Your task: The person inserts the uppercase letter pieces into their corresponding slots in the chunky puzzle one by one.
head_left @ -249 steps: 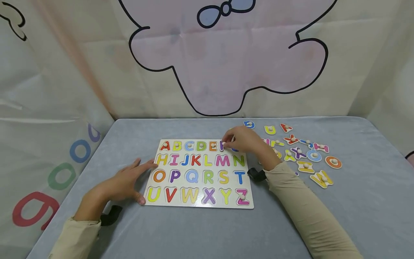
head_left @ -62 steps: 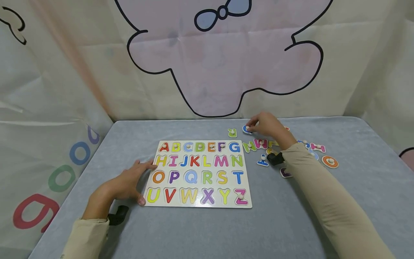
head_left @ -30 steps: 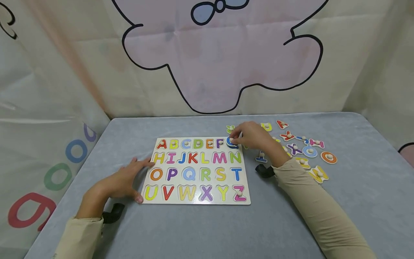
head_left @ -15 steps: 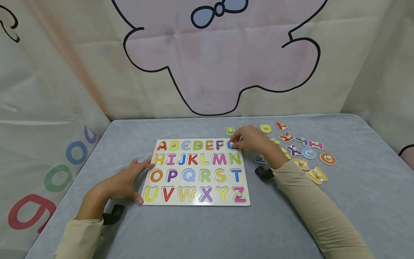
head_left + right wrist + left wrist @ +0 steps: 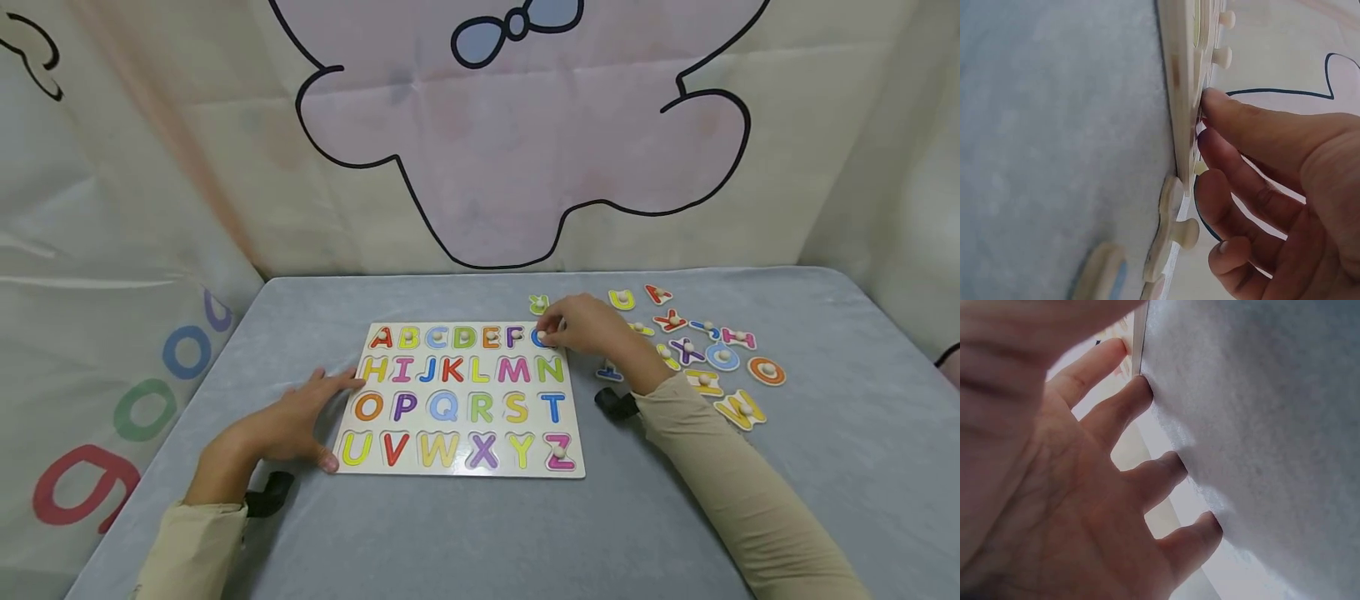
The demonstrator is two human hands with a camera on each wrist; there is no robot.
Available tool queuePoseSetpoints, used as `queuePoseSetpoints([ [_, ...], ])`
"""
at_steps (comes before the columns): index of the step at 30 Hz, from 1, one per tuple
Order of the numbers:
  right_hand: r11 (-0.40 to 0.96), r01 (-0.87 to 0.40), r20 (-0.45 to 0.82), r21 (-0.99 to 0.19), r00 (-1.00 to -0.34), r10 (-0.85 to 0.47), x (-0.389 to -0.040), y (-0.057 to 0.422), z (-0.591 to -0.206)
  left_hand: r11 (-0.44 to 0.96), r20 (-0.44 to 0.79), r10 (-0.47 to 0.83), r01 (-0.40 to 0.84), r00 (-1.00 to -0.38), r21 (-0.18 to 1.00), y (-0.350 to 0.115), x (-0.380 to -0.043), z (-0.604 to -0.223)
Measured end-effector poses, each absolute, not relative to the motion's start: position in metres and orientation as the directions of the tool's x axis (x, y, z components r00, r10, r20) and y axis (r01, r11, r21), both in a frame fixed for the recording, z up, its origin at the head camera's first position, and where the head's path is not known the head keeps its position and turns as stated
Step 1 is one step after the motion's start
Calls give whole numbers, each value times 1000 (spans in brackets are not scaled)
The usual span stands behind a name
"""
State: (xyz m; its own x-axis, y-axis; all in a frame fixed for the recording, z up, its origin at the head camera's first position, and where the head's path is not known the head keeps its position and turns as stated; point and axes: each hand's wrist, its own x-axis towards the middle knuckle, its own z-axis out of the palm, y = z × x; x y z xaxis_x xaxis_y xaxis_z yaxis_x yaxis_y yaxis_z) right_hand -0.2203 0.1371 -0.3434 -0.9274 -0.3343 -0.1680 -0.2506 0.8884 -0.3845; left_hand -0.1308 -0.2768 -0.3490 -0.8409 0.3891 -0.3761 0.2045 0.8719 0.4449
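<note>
A white alphabet puzzle board [image 5: 573,428] lies flat on the table. Knobbed letter pieces sit in its top row from the A piece [image 5: 382,337] through F, and a pink Z piece [image 5: 559,452] fills the bottom right corner. At the top right slot, my right hand [image 5: 588,323] pinches the blue letter G piece [image 5: 536,338] by its knob, covering much of it. Seen from the right wrist, the thumb [image 5: 1241,115] and forefinger meet close at the board's face. My left hand [image 5: 288,421] rests spread along the board's left edge, thumb at the lower corner.
Loose letter pieces lie scattered right of the board, among them a red A [image 5: 658,293], a yellow U [image 5: 622,299] and an orange O [image 5: 767,371]. A green R [image 5: 538,304] lies behind the board. A printed cloth [image 5: 495,167] hangs behind the table.
Earlier my right hand was at the F slot, then took the blue G piece from the table's back and brought it left to the G slot. My left hand has stayed put.
</note>
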Motion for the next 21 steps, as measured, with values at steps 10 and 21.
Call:
queuePoseSetpoints([
  [10, 873, -208, -123, -441, -950, -288, -213, 164, -311, 871, -389, 399, 212, -830, 443, -273, -130, -346],
  [21, 813, -308, 83, -495, -948, -309, -184, 205, -255, 843, -358, 452, 261, -817, 471, -281, -130, -348],
])
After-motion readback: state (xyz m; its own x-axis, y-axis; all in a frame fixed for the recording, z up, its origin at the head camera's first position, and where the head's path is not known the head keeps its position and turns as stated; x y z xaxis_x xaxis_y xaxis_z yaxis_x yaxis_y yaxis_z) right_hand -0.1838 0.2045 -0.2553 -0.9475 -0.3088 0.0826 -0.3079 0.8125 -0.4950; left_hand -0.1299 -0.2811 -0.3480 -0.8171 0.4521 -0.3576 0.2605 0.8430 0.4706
